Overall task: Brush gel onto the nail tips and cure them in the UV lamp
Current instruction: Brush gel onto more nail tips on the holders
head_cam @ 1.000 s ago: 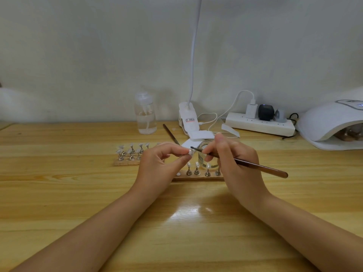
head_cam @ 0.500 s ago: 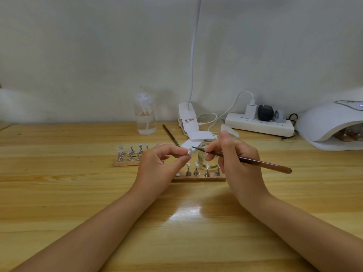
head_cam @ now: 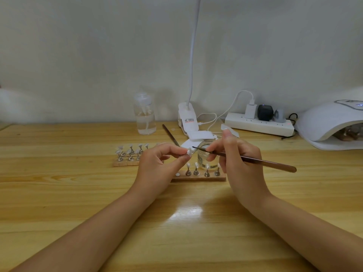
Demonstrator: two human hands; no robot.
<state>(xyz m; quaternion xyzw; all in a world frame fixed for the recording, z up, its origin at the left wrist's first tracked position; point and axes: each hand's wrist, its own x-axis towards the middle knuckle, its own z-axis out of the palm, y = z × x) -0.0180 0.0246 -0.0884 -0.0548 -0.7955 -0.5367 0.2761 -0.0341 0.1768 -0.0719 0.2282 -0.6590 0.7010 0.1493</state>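
While left hand [head_cam: 157, 165] fingers pinch nail tip [head_cam: 189, 152] above surface, right hand [head_cam: 238, 160] fingers grip brush [head_cam: 245, 159], bristles almost touching. Gel-brushing step; next probably steady stroke, then UV lamp [head_cam: 332, 124] far right.

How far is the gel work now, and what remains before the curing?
Done: cannot tell which tips already carry gel; something sits inside the UV lamp, unclear what. In hand: the left hand pinches one nail tip while the right hand holds the brush, bristles close to it. Left: four tips stand on the near strip, more on the far strip, then curing.
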